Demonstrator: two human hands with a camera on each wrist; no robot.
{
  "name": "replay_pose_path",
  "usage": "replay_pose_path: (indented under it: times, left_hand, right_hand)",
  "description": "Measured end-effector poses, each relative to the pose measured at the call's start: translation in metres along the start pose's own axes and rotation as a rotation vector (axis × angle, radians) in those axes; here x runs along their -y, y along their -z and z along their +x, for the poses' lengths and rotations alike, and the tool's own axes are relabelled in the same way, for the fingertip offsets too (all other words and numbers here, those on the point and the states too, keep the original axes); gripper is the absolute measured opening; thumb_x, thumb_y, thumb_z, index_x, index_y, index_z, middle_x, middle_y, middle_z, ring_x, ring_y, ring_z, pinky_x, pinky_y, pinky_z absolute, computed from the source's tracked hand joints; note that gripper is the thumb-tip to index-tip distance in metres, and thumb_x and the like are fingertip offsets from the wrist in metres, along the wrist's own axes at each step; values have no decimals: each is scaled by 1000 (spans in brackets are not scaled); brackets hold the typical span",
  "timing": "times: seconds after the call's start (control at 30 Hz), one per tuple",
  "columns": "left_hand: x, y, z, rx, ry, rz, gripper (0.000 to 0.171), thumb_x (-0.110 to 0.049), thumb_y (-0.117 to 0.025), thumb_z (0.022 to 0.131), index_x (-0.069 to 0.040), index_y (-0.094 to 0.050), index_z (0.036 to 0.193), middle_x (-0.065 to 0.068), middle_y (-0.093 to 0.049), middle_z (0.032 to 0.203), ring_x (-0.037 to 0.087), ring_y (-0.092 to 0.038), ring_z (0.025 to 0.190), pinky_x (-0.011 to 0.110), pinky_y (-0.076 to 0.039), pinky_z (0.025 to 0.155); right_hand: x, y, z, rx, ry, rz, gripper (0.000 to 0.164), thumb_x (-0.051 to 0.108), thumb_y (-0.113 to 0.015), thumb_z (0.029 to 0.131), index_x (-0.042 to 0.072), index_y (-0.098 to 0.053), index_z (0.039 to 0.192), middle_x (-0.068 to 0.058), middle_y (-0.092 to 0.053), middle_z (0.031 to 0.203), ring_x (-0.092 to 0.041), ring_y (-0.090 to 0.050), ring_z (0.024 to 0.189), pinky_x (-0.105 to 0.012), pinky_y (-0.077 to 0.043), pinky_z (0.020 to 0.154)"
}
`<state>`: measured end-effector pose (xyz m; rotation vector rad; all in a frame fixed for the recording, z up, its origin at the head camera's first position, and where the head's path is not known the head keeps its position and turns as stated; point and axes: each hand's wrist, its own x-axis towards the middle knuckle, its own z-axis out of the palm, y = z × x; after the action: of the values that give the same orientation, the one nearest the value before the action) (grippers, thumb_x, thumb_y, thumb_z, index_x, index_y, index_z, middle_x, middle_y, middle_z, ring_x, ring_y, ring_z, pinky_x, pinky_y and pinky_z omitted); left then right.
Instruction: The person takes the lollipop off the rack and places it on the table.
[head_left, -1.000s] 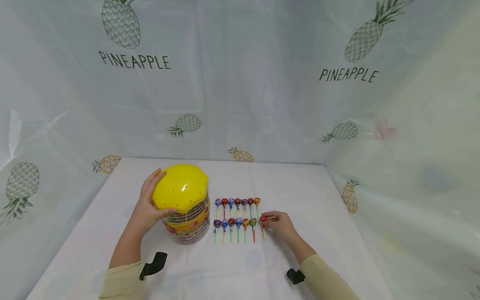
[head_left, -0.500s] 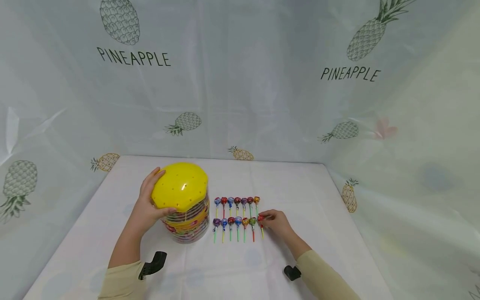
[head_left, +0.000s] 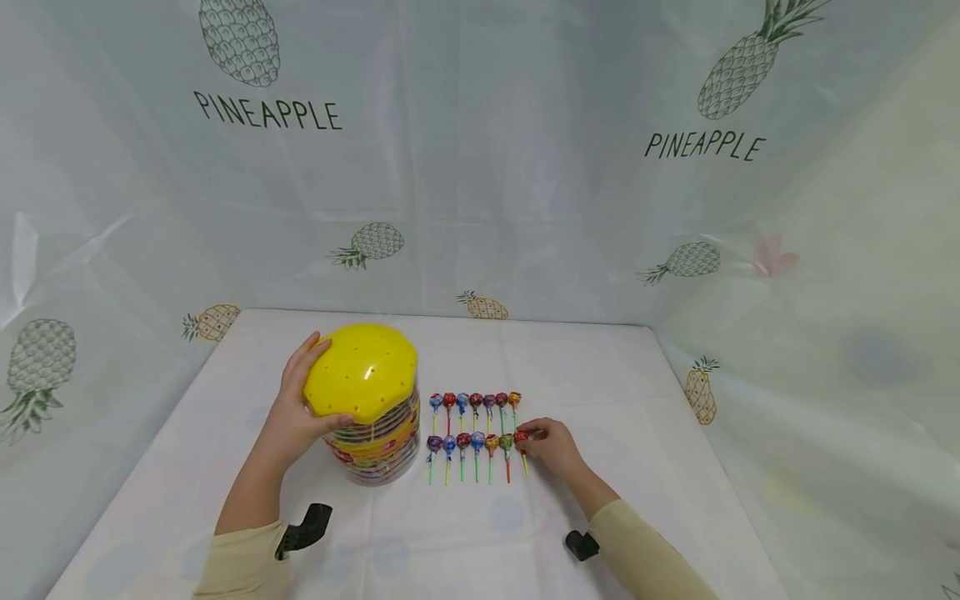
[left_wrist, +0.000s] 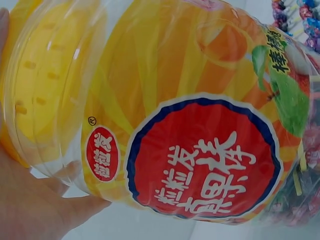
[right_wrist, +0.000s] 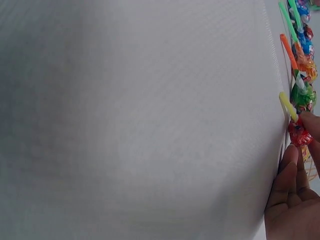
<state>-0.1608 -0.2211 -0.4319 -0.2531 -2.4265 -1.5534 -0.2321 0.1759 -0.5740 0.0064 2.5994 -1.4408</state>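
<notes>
My left hand [head_left: 296, 421] grips a clear plastic jar [head_left: 378, 454] at its domed yellow lid [head_left: 360, 375], thumb in front and fingers round the far left side. In the left wrist view the jar's orange and red label [left_wrist: 205, 155] faces the camera, and wrapped lollipops show through the wall. At the right end of the nearer row, my right hand [head_left: 557, 448] pinches a red-wrapped lollipop [right_wrist: 300, 134] by its head between thumb and fingers. Its yellow stick points toward me. Just left of it lies a green-wrapped lollipop [head_left: 506, 442] with a red stick.
Two rows of lollipops lie on the white-covered table [head_left: 450, 542], the farther row [head_left: 476, 401] behind the nearer one, right of the jar. A pineapple-print sheet [head_left: 525, 208] hangs behind and beside the table. Black camera mounts [head_left: 306, 529] sit at both wrists.
My right hand has shifted the red lollipop slightly left, closer to the green one, and its fingers now cover more of the head. The left hand and jar have stayed put.
</notes>
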Motion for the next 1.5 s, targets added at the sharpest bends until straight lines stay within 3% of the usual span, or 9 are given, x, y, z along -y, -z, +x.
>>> replay_pose_path:
  times: [0.43, 0.77, 1.07, 1.3, 1.5]
  left_hand:
    - [-2, -4, 3, -25, -6, 35, 110, -23, -86, 75, -25, -12, 157, 5, 2, 162, 41, -5, 144, 74, -12, 105]
    - [-12, 2, -1, -33, -27, 88, 110, -20, -87, 73, -21, -16, 157, 8, -5, 162, 41, -8, 144, 76, -12, 104]
    - [-11, 17, -10, -31, -69, 146, 112, -13, -89, 69, -17, -19, 156, 15, -11, 160, 44, -13, 142, 71, -20, 105]
    - [-11, 35, -18, 0, -11, 241, 114, -19, -89, 69, -19, -17, 157, 16, -10, 160, 47, -10, 142, 79, -20, 97]
    - [-2, 44, -26, 13, 12, 281, 113, -16, -88, 70, -19, -16, 157, 18, -9, 160, 49, -11, 141, 81, -18, 95]
  right_hand:
    - [0, 4, -3, -6, 9, -27, 22, 7, -81, 77, 6, -75, 98, -2, -61, 86, -18, -49, 69, -29, -43, 55]
    - [0, 4, -4, -11, 19, -43, 22, 8, -82, 77, 7, -74, 97, -2, -60, 88, -19, -50, 72, -30, -43, 58]
    - [2, 8, -7, 10, 15, -49, 24, 9, -81, 79, 7, -73, 102, -4, -59, 93, -18, -50, 72, -29, -44, 56]
    - [7, 22, -9, 1, 19, -101, 25, 8, -80, 79, 8, -73, 103, -5, -62, 100, -19, -54, 78, -30, -47, 60]
    - [1, 17, -5, 51, 27, -89, 25, 10, -80, 80, 9, -74, 104, -3, -62, 99, -18, -52, 78, -28, -46, 60]
